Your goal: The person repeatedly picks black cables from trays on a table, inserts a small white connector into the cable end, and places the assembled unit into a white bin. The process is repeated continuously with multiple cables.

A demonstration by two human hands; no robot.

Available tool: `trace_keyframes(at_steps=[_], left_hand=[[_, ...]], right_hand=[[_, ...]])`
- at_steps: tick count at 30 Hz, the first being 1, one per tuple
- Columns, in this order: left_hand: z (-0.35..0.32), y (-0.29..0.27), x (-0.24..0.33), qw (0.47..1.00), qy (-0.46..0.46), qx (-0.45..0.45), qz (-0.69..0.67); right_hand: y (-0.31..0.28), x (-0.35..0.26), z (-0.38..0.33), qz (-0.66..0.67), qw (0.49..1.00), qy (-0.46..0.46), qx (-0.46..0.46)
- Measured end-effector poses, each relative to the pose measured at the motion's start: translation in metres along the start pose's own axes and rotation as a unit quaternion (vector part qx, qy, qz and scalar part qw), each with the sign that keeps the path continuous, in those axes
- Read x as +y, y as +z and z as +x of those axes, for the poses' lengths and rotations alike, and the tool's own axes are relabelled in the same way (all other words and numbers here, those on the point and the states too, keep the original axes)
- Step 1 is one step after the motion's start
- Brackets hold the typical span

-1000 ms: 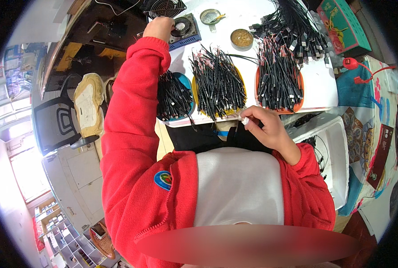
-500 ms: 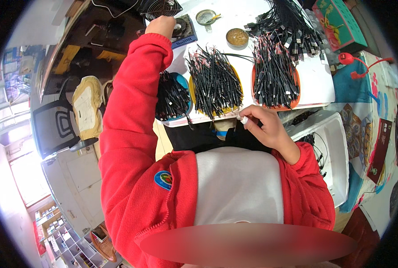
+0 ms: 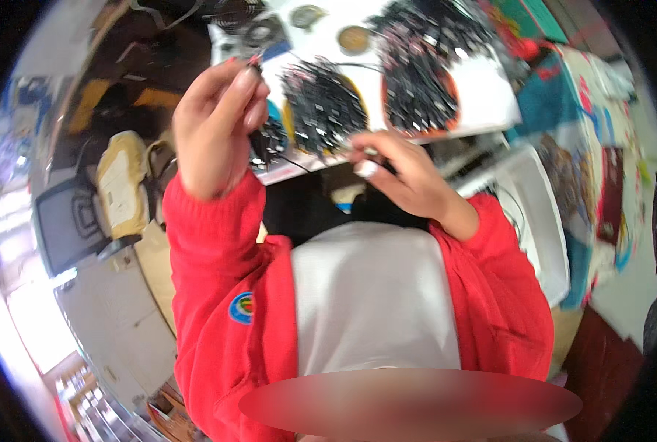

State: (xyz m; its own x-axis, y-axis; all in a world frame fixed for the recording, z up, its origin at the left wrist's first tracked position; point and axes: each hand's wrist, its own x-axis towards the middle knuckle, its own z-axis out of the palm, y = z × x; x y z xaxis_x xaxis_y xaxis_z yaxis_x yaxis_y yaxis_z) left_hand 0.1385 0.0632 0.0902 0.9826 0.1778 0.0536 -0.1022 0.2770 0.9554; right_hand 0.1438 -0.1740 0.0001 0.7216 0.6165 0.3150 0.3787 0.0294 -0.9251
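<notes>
My left hand [image 3: 218, 125] is raised left of the trays, its thumb and fingers pinched on a black cable [image 3: 254, 65] with a reddish tip; most of that cable is hidden or blurred. Close to the table's front edge is my right hand [image 3: 406, 173], with white wrapping on the thumb. Its fingers are drawn together, and what they hold, if anything, I cannot make out. Black cables [image 3: 321, 110] with pinkish wire ends fill a yellow tray. More cables [image 3: 420, 88] lie in an orange tray, and others lie in a blue tray [image 3: 274, 110] partly behind my left hand.
At the table's back stand a small fan-like device [image 3: 262, 33], a round tin [image 3: 308, 16] and a brown-filled round tin [image 3: 354, 39]. A loose cable heap [image 3: 446, 26] lies at the back right. A white foam box [image 3: 549, 221] stands to the right; a padded chair [image 3: 126, 177] is at left.
My left hand has come back from the device at the rear toward me, now with a cable. My right hand stays near the table's front edge. The whole view has shifted and blurred.
</notes>
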Motion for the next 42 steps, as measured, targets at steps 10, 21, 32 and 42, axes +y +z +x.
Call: trace_keyframes(at_steps=[10,21,32,42], left_hand=[[-0.075,0.081,-0.047,0.977,-0.038,-0.206,-0.034],[-0.077,0.000,-0.089,0.958,-0.140,-0.217,0.125],[-0.087,-0.050,-0.086,0.947,-0.132,-0.093,0.277],[-0.005,-0.115,-0.088,0.693,0.097,0.166,0.695]], right_hand=[[-0.040,-0.044,-0.087,0.062,0.994,0.066,-0.065],[-0.161,-0.127,-0.260,-0.234,0.920,0.302,0.093],[-0.141,0.221,-0.331,-0.448,0.723,0.446,-0.278],[-0.125,0.120,-0.203,-0.284,0.726,0.576,-0.247]])
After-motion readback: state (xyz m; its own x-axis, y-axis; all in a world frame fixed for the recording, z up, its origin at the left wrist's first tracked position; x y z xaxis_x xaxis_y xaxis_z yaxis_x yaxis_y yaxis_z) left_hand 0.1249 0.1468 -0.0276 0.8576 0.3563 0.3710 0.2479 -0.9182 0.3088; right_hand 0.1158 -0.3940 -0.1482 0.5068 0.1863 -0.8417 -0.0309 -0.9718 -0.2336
